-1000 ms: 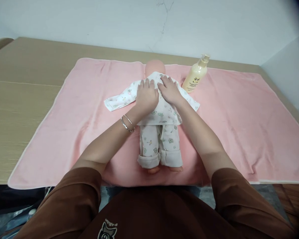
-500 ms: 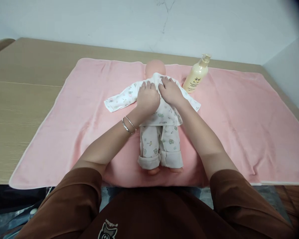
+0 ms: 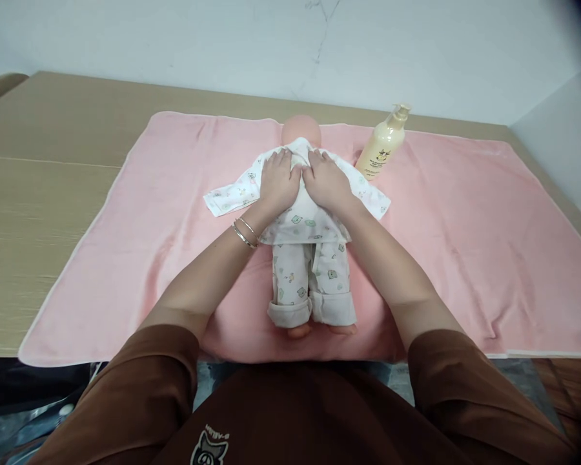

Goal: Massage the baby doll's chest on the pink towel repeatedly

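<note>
A baby doll (image 3: 301,131) lies on a pink blanket, head toward the wall and feet toward me. It wears a white printed top (image 3: 310,225), sleeves spread to both sides, and matching trousers (image 3: 330,271) with rolled cuffs. My left hand (image 3: 279,182) rests open on the left of the doll's upper body, fingers pointing to its head. On the right, my right hand (image 3: 326,181) lies open in the same way, thumbs nearly meeting in the middle. Both palms press on the top; the cloth under them is hidden.
The pink blanket (image 3: 465,258) covers much of the wooden table (image 3: 43,194). A pale yellow pump bottle (image 3: 381,145) stands beyond the doll's right-hand sleeve. Behind the table is a cracked white wall (image 3: 223,51). A curved wooden edge (image 3: 2,87) shows at far left.
My left hand has gone from bent fingers to lying flat, its thumb now beside the right thumb. My right hand has shifted slightly. The top's hem has moved a little to the left.
</note>
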A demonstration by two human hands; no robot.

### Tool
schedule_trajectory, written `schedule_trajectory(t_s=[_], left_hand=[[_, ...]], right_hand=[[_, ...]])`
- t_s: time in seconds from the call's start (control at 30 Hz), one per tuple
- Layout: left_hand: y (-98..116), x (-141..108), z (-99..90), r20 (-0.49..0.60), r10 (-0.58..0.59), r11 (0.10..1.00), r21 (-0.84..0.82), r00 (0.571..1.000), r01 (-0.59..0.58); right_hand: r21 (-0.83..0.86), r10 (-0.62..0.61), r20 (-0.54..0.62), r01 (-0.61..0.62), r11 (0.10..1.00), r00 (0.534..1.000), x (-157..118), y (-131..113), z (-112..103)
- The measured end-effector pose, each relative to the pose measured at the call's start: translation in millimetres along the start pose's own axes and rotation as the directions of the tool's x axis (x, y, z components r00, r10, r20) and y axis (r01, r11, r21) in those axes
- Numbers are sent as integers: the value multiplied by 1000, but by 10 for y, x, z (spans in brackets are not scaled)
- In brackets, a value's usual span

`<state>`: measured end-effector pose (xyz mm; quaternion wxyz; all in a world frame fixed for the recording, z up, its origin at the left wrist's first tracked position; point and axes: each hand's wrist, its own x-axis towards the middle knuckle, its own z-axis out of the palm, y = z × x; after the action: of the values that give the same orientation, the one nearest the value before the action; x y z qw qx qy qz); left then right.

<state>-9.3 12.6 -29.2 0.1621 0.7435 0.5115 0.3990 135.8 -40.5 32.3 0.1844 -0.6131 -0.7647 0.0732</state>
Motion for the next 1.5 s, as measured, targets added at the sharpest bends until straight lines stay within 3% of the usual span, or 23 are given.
schedule_trajectory(t_s=[0.13,0.37,0.53,0.63,0.73,0.9,1.07,1.23,1.4,1.5], left_hand=[[-50,-45,40,-50,1,999,-54,999,-4],[-28,-130,32,-151,97,988,-101,984,-113],[-19,-154,64,-195,109,984,-119,975,-134],[13,-178,60,-217,100,983,-127,971,-130],[104,-228,19,-234,89,983,-136,968,-124],[241,-290,-48,-216,40,991,-118,976,-67],[242,-285,-53,-221,36,993,-105,975,-60],[228,-280,-48,-224,45,992,-105,973,-70],[232,-276,-49,-227,39,994,-90,973,-61],[251,-244,-64,-201,13,999,-41,980,-21]], right_hand=[[106,47,1,-47,993,999,181,209,82],[102,-8,-194,29,994,981,81,63,9],[136,-95,-49,101,986,994,97,81,38],[165,-151,-155,176,970,976,105,115,8],[112,-116,-228,144,983,967,89,115,-4],[90,-107,-40,110,990,993,40,54,-48],[74,-76,-159,88,993,984,1,-8,-96],[83,-135,-49,139,987,990,14,13,-51],[68,-107,-253,128,989,962,-35,-7,-94],[46,-126,-188,137,990,974,-23,-22,-2]])
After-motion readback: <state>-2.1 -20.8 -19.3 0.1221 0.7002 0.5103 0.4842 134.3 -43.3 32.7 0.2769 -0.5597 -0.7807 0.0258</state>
